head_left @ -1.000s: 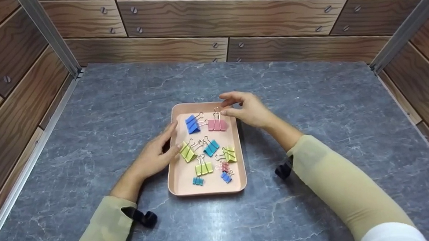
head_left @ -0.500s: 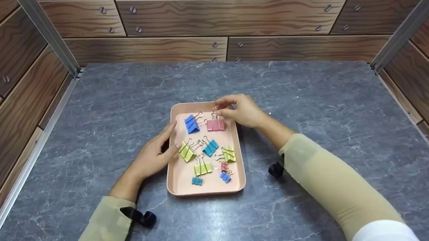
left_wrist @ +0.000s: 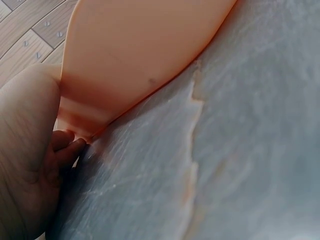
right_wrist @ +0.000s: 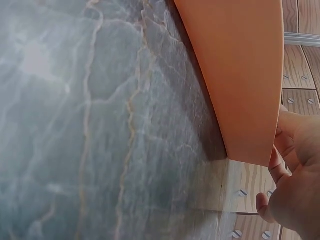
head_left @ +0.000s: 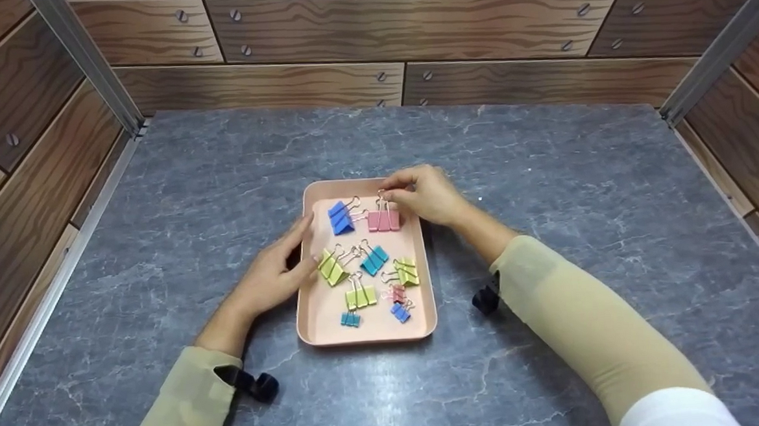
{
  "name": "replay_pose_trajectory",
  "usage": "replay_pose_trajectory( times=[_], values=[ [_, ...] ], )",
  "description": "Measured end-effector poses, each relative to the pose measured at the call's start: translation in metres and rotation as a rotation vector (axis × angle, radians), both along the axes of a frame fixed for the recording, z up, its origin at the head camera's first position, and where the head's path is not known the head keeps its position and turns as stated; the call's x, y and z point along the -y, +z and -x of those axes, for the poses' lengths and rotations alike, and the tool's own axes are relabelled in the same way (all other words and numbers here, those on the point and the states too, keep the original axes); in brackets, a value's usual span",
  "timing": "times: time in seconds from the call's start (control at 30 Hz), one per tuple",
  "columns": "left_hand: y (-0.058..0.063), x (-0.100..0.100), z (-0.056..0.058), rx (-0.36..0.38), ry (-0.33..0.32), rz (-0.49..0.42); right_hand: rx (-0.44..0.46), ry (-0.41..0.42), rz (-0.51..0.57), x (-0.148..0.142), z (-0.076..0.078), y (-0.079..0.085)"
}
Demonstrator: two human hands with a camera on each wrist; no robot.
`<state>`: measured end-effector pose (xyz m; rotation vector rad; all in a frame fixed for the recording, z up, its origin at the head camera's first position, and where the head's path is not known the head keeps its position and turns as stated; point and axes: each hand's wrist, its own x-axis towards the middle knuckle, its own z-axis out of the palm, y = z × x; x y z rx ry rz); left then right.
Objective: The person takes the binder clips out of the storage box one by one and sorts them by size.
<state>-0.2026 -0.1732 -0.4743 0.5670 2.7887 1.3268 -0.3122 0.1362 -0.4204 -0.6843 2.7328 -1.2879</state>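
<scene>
In the head view a pale pink tray (head_left: 318,336) holds several binder clips. My left hand (head_left: 269,280) grips its left wall, thumb over the rim; in the left wrist view the other fingers (left_wrist: 67,150) curl low against the outside. At the tray's far right corner my right hand (head_left: 434,194) pinches the wire handle of a large pink binder clip (head_left: 384,221) between thumb and forefinger. That clip's body lies close to the tray floor. A blue binder clip (head_left: 341,218) is just left of it. In the right wrist view the tray wall (right_wrist: 240,75) hides the clips.
Nearer in the tray are a teal binder clip (head_left: 374,260), lime green clips (head_left: 333,267), a small red clip (head_left: 398,294), a small blue clip (head_left: 400,312) and a small teal clip (head_left: 350,319). Wood-patterned panels (head_left: 409,26) enclose the grey marbled table (head_left: 546,165).
My right hand has moved slightly left, and its thumb and forefinger have closed on the pink binder clip's handle. The left hand and the tray have stayed put.
</scene>
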Motion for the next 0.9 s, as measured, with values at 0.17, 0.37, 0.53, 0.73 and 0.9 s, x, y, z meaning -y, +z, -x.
replay_pose_trajectory(
  times=[0.17, 0.37, 0.53, 0.73, 0.9],
  values=[
    [0.0, 0.0, 0.0, 0.003, 0.004, -0.005, 0.003, -0.004, 0.023, 0.0, 0.0, -0.001],
    [0.0, 0.0, 0.0, 0.011, 0.009, 0.002, 0.031, -0.015, 0.096, 0.003, -0.002, 0.002],
    [0.001, 0.0, 0.0, 0.019, 0.009, 0.002, 0.007, -0.033, 0.175, 0.002, -0.001, 0.009],
    [-0.001, 0.0, 0.0, 0.005, 0.005, -0.001, -0.036, -0.049, 0.225, -0.008, 0.0, 0.027],
    [0.0, 0.0, 0.001, 0.001, 0.008, -0.002, -0.042, -0.065, 0.251, -0.029, 0.003, 0.04]
  ],
)
